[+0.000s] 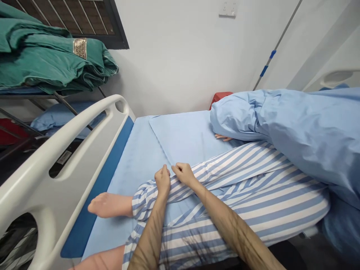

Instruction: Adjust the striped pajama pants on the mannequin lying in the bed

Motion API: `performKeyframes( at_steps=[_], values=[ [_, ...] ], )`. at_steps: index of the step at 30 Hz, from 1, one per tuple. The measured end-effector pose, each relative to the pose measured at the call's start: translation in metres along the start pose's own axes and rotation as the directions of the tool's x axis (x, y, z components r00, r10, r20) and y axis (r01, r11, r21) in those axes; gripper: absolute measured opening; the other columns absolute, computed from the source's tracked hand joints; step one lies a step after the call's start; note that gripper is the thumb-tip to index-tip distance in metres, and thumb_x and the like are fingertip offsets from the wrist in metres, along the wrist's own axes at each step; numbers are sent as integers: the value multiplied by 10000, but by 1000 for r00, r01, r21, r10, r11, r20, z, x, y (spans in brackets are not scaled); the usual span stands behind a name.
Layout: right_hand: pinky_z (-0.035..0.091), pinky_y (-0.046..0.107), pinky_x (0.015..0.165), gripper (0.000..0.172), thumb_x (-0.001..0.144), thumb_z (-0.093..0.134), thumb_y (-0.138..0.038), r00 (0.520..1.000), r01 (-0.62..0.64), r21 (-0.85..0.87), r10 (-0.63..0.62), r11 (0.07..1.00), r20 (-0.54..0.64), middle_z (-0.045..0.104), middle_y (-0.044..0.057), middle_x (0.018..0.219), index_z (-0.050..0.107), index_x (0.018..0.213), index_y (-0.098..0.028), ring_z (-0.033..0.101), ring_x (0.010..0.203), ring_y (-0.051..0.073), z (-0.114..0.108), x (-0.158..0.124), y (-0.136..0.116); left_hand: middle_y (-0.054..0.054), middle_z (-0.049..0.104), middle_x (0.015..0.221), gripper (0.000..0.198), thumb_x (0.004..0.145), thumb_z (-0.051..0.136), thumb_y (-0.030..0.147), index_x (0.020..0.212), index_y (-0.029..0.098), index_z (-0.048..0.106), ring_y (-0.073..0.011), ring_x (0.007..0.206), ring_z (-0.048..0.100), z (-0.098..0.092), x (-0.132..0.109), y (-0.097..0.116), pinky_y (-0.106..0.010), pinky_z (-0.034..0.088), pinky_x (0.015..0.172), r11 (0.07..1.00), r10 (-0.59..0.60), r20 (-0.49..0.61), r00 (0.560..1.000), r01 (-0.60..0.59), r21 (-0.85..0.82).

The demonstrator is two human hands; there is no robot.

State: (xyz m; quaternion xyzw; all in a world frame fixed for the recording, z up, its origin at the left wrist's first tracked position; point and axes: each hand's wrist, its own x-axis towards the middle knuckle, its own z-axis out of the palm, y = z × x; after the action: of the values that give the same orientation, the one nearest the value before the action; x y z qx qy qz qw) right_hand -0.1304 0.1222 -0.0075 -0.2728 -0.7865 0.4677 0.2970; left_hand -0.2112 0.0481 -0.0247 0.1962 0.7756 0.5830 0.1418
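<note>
A figure in blue-and-white striped trousers (242, 195) lies on a bed with a light blue sheet (146, 150). My left hand (162, 180) is closed, pinching the striped cloth near the lower trouser leg. Right beside it, my right hand (184, 173) is closed on the same cloth, a little higher up the leg. A bare foot (108, 205) sticks out of the trouser leg to the left of my hands. A second leg shows at the bottom edge. A light blue quilt (295, 127) covers the figure's upper part; a hand (223, 137) peeks out under it.
The bed's white footboard rail (64, 150) runs along the left. Behind it, a metal rack holds folded green cloths (53, 63) and a blue pillow. A red object (221, 97) stands by the white wall. A white side rail (337, 78) is at far right.
</note>
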Motion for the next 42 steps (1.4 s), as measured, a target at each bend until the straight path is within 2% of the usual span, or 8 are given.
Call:
performKeyframes(
  at_steps=[6, 11, 14, 19, 23, 28, 37, 42],
  values=[
    [240, 218, 517, 411, 852, 437, -370, 999, -30, 132, 33, 991, -20, 247, -70, 506, 301, 506, -195, 285, 509, 72, 1, 1, 13, 40, 369, 437, 446, 843, 402, 424, 457, 200, 387, -93, 475, 371, 3, -5, 2, -236, 318, 529, 997, 62, 55, 997, -64, 40],
    [236, 227, 511, 418, 856, 435, -374, 998, -37, 178, 45, 983, -38, 252, -68, 503, 291, 505, -200, 283, 513, 76, 0, 2, 10, 46, 356, 419, 434, 818, 452, 433, 458, 201, 384, -79, 442, 341, 1, -11, 8, -228, 302, 483, 990, 21, 70, 997, -11, -141],
    [235, 225, 509, 419, 856, 430, -376, 998, -39, 205, 49, 978, -43, 251, -66, 503, 290, 502, -201, 284, 515, 76, 1, 3, 11, 58, 311, 407, 406, 780, 487, 406, 457, 210, 338, -65, 401, 295, 3, -9, 35, -221, 241, 424, 952, -9, 46, 999, 23, -306],
    [233, 217, 502, 431, 843, 429, -413, 994, -63, 272, 85, 960, -72, 252, -65, 496, 295, 492, -200, 283, 511, 76, 0, 7, 13, 69, 274, 425, 378, 780, 448, 383, 484, 222, 278, -52, 376, 259, 23, 0, 83, -211, 206, 395, 877, 58, -12, 998, -57, -477],
    [264, 226, 510, 405, 845, 424, -414, 985, -73, 377, 127, 923, -120, 321, -60, 494, 341, 512, -200, 310, 514, 84, -1, 8, 12, 67, 284, 454, 381, 796, 450, 391, 501, 218, 281, -60, 437, 284, 47, -7, 59, -214, 264, 436, 933, 41, -116, 992, -80, -351],
    [267, 233, 504, 402, 850, 448, -409, 976, -62, 373, 135, 926, -171, 331, -59, 498, 337, 527, -197, 320, 523, 88, -1, 5, 9, 50, 396, 507, 333, 803, 472, 390, 546, 188, 411, -82, 532, 365, 54, -17, 17, -223, 326, 506, 985, 72, -71, 995, -82, -150],
    [277, 237, 515, 362, 819, 456, -386, 973, -96, 373, 167, 923, -163, 332, -61, 515, 347, 529, -199, 321, 539, 87, 0, 6, 10, 52, 413, 515, 321, 811, 453, 368, 548, 187, 420, -86, 542, 372, 53, -15, 20, -229, 313, 530, 989, 101, -68, 993, -107, -100],
    [240, 228, 501, 370, 791, 468, -347, 981, -134, 239, 162, 962, -103, 255, -72, 489, 300, 496, -201, 286, 517, 76, -25, 18, -13, 67, 334, 500, 343, 803, 461, 376, 533, 197, 346, -81, 530, 322, 54, -14, 16, -235, 282, 524, 984, 57, -58, 997, -66, -164]
  ],
)
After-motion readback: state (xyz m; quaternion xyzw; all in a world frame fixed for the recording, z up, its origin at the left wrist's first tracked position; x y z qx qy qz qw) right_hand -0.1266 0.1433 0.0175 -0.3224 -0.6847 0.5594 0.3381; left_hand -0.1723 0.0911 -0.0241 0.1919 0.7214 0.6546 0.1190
